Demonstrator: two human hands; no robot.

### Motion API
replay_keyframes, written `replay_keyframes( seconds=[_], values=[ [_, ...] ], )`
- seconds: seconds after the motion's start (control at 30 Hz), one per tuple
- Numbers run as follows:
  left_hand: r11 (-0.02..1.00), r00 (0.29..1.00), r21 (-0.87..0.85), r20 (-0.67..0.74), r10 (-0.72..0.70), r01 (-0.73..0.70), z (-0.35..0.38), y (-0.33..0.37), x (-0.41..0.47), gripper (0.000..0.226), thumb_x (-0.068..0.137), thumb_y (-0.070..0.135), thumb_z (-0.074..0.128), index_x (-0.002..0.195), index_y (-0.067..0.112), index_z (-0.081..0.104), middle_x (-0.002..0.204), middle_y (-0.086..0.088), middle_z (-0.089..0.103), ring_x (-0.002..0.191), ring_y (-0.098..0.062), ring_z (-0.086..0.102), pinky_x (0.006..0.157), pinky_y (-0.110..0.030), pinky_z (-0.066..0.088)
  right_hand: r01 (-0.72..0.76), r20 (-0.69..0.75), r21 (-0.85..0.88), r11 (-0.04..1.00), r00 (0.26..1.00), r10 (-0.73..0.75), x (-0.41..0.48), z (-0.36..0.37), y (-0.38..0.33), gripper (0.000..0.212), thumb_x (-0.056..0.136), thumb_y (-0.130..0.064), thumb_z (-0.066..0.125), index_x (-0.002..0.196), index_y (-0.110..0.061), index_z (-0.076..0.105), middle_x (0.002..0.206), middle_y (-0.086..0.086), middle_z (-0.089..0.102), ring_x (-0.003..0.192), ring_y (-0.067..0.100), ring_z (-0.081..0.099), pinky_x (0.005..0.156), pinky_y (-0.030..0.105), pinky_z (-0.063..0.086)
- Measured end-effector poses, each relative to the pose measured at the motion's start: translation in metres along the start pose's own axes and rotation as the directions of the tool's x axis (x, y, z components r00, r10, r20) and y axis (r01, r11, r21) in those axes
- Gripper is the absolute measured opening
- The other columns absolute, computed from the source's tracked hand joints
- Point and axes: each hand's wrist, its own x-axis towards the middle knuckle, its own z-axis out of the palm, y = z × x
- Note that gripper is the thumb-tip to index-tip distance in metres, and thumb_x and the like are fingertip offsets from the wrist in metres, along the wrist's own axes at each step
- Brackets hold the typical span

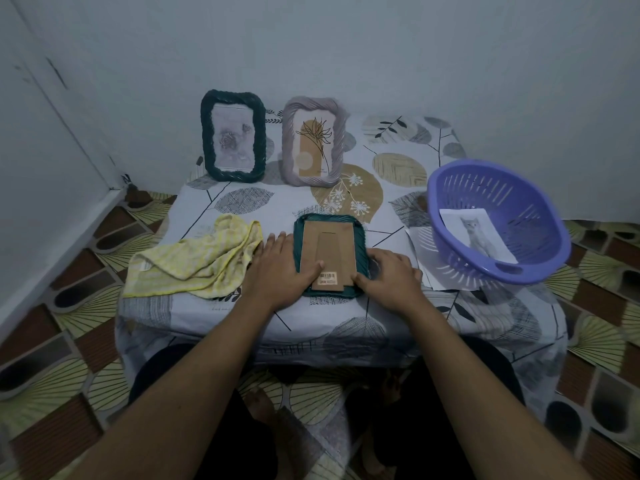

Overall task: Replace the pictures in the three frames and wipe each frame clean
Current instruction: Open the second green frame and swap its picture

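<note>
A teal frame (362,237) lies face down at the table's front middle, its brown cardboard back (327,244) up. My left hand (277,268) rests flat on its left edge, thumb pressing the cardboard. My right hand (389,277) grips the frame's lower right corner with curled fingers. Two frames stand at the back: a dark green one (204,140) with a rose picture and a mauve one (341,136) with a plant drawing. A yellow cloth (194,259) lies crumpled to the left. A cat picture (476,233) lies inside a purple basket (450,216).
The low table (242,320) is covered with a leaf-patterned cloth and stands against a pale wall. Loose white sheets (424,251) lie under the basket at the right. My knees are just below the table's front edge, on a patterned floor.
</note>
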Motion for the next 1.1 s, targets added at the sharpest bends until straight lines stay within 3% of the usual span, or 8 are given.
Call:
replay_keyframes(
  seconds=[0.3, 0.57, 0.73, 0.93, 1.1],
  values=[
    [1.0, 1.0, -0.001, -0.016, 0.001, -0.001, 0.003, -0.002, 0.002, 0.093, 0.084, 0.081, 0.028, 0.151, 0.016, 0.03, 0.159, -0.011, 0.032, 0.149, -0.029, 0.022, 0.121, -0.047, 0.019, 0.052, 0.007, -0.04, 0.998, 0.999, -0.052, -0.004, 0.001, 0.005, 0.074, 0.088, -0.058, 0.062, 0.151, -0.026, 0.038, 0.157, -0.008, 0.037, 0.142, 0.019, 0.026, 0.107, 0.039, 0.022],
    [1.0, 1.0, -0.012, -0.021, -0.005, 0.004, 0.004, -0.003, 0.003, 0.09, 0.083, 0.082, 0.029, 0.15, 0.022, 0.033, 0.157, -0.01, 0.035, 0.148, -0.029, 0.024, 0.121, -0.048, 0.021, 0.086, -0.022, -0.103, 0.991, 0.996, -0.088, -0.006, 0.006, 0.005, 0.063, 0.096, -0.048, 0.052, 0.152, -0.024, 0.037, 0.158, -0.009, 0.033, 0.144, 0.017, 0.022, 0.108, 0.041, 0.02],
    [1.0, 1.0, -0.018, -0.029, -0.005, 0.005, 0.002, -0.002, 0.004, 0.085, 0.082, 0.083, 0.031, 0.141, 0.023, 0.042, 0.143, -0.011, 0.048, 0.137, -0.03, 0.038, 0.113, -0.051, 0.033, 0.078, -0.001, -0.098, 0.992, 0.997, -0.078, -0.005, 0.008, 0.003, 0.06, 0.099, -0.041, 0.048, 0.154, -0.022, 0.032, 0.161, -0.008, 0.029, 0.145, 0.017, 0.019, 0.108, 0.039, 0.018],
    [0.999, 1.0, -0.037, -0.024, -0.012, 0.011, 0.002, -0.002, 0.003, 0.088, 0.081, 0.084, 0.031, 0.144, 0.022, 0.04, 0.148, -0.009, 0.044, 0.142, -0.028, 0.033, 0.115, -0.05, 0.029, 0.07, 0.021, -0.086, 0.994, 0.997, -0.069, -0.006, 0.009, 0.0, 0.056, 0.1, -0.027, 0.041, 0.155, -0.021, 0.029, 0.161, -0.006, 0.027, 0.146, 0.018, 0.015, 0.109, 0.039, 0.018],
    [0.999, 1.0, -0.044, -0.017, -0.022, 0.022, 0.001, -0.001, 0.004, 0.089, 0.08, 0.086, 0.03, 0.142, 0.022, 0.042, 0.144, -0.01, 0.047, 0.139, -0.029, 0.036, 0.114, -0.051, 0.032, 0.061, 0.022, -0.102, 0.993, 0.998, -0.059, -0.008, 0.011, 0.0, 0.056, 0.102, -0.029, 0.036, 0.156, -0.02, 0.026, 0.161, -0.006, 0.026, 0.145, 0.018, 0.017, 0.109, 0.04, 0.018]
  ],
)
